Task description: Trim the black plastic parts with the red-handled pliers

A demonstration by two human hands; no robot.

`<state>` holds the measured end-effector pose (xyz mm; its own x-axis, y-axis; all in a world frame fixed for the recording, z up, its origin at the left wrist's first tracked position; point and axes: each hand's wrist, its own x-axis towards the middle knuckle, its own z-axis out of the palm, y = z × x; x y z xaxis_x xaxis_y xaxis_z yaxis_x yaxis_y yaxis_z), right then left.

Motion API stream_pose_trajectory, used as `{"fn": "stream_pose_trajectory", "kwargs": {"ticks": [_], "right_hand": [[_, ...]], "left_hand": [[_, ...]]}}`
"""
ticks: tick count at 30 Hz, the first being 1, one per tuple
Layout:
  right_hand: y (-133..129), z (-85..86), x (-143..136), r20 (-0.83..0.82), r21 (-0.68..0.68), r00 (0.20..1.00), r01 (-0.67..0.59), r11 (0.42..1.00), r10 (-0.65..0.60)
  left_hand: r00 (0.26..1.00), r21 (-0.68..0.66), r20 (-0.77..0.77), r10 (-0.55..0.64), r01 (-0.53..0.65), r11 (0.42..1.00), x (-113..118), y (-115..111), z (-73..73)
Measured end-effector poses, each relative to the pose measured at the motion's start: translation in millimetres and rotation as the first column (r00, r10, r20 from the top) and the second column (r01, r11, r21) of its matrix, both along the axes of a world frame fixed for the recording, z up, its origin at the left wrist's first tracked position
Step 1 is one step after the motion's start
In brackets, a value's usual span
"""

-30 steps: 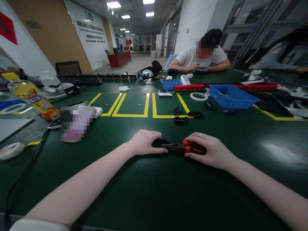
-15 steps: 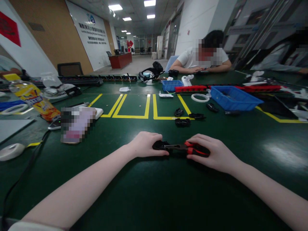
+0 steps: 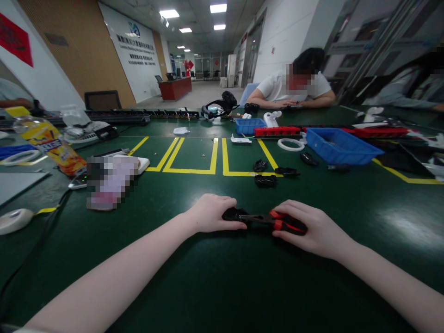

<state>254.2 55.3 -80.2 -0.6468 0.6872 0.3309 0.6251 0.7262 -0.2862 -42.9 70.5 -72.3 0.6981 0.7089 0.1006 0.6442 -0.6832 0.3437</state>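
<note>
My right hand (image 3: pixel 307 226) is closed round the red and black handles of a pair of pliers (image 3: pixel 287 223). Their jaws point left and reach the black part (image 3: pixel 233 214) that my left hand (image 3: pixel 215 212) pinches between thumb and fingers. Where jaws and part meet is dark, so I cannot tell whether the jaws grip it. Both hands are low over the green table (image 3: pixel 222 286). Beyond them lie several similar black pieces (image 3: pixel 266 181), near a yellow tape outline.
A blue bin (image 3: pixel 342 145) and a white ring (image 3: pixel 290 144) are at the back right. On the left stand a drink bottle (image 3: pixel 52 143), a phone (image 3: pixel 113 182) and a tape roll (image 3: pixel 15 221). A person (image 3: pixel 291 85) leans on the far side.
The whole view has shifted slightly, so the table and hands appear a little lower. The pliers and black part stay in my hands, with the pliers slightly more tilted.
</note>
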Motion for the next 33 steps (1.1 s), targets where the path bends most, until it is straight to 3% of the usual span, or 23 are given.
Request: {"fn": "stream_pose_trajectory", "kwargs": {"ticks": [15,29,33], "right_hand": [[1,7.4,1,0.046,0.123,0.998,-0.058,0.991,0.053],[-9,11.3,-9,0.068,0.065,0.998,0.012,0.998,-0.017],[-7,13.4,-6,0.057,0.128,0.998,-0.013,0.992,0.005]], "left_hand": [[0.999,0.018,-0.047,-0.009,0.01,1.0,1,0,-2.1],[0.997,0.012,-0.073,0.007,-0.006,1.0,2,0,0.2],[0.997,0.018,-0.082,0.008,-0.006,1.0,3,0,-0.1]]}}
